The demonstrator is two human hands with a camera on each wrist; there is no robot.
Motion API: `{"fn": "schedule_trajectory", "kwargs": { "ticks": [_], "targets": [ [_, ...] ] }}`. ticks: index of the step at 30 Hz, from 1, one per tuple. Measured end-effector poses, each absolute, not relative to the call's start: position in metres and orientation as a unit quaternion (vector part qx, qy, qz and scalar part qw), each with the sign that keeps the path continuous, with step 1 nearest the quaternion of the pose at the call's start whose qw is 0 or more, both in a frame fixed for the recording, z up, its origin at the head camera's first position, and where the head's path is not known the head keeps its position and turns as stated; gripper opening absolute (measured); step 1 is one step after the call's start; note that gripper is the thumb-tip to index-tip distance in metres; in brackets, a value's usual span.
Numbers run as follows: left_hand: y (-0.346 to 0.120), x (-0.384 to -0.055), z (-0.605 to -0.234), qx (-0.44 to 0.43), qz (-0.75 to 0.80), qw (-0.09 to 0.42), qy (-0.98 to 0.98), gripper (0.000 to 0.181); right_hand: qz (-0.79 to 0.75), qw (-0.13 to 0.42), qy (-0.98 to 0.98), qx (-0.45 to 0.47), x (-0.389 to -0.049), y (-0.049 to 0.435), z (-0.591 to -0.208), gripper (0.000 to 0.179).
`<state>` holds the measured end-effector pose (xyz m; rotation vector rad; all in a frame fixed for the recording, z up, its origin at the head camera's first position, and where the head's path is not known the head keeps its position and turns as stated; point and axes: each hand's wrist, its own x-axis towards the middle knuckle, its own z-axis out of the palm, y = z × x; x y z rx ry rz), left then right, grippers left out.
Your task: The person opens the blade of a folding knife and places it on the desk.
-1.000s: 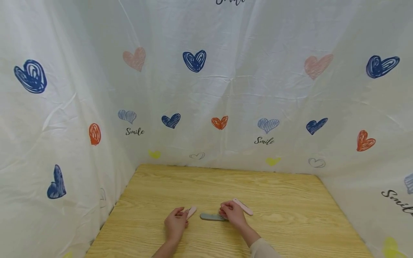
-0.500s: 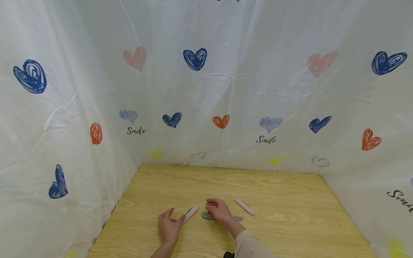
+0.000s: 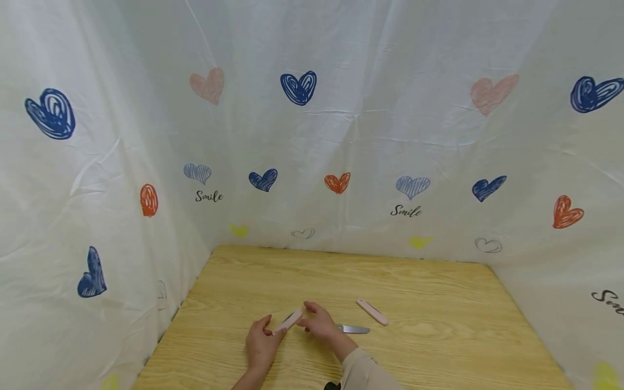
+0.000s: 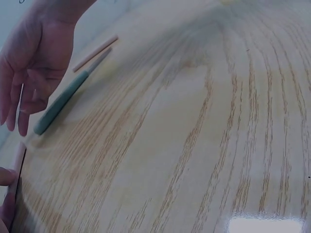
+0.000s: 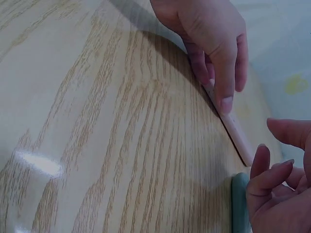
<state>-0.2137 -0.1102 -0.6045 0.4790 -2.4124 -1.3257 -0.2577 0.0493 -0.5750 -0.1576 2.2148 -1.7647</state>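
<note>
Pink bar (image 3: 292, 319) pinched at one end by the left hand (image 3: 261, 343), right hand (image 3: 320, 323) loosely bent near the other end, green knife (image 4: 60, 103) below the right hand on the bench (image 3: 439, 314), second pink bar (image 3: 372, 312) farther right.

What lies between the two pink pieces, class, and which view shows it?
The knife and the right hand. The left wrist view shows the knife best; the head view shows the hand partly covering it.

You can read "Smile" (image 3: 209, 196) and another "Smile" (image 3: 406, 211) on the white cloth (image 3: 312, 141), plus a cut-off "Sm" (image 3: 607, 300) far right.
</note>
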Motion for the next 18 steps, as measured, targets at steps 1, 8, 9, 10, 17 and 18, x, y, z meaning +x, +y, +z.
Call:
{"fn": "schedule_trajectory", "kwargs": {
  "ticks": [1,8,9,10,17,18],
  "targets": [
    [-0.1102,-0.2137,-0.6047,0.166,-0.470,0.171,-0.850,0.052,-0.611,0.153,0.775,-0.054,-0.2572,0.0485,-0.5748,0.061],
    [-0.1116,-0.2160,-0.6065,0.151,-0.481,0.156,-0.849,0.049,-0.599,0.160,0.782,-0.061,-0.2545,0.0438,-0.5735,0.062],
    [-0.1117,-0.2164,-0.6064,0.145,-0.482,0.154,-0.850,0.049,-0.598,0.161,0.782,-0.064,-0.2539,0.0430,-0.5731,0.062],
    [-0.1117,-0.2168,-0.6067,0.140,-0.483,0.151,-0.851,0.049,-0.600,0.163,0.781,-0.067,-0.2534,0.0424,-0.5727,0.062],
    [-0.1104,-0.2155,-0.6067,0.134,-0.506,0.137,-0.841,0.048,-0.598,0.163,0.783,-0.062,-0.2525,0.0413,-0.5723,0.063],
    [-0.1102,-0.2148,-0.6063,0.136,-0.508,0.136,-0.839,0.047,-0.598,0.161,0.783,-0.062,-0.2529,0.0415,-0.5728,0.063]
  ]
}}
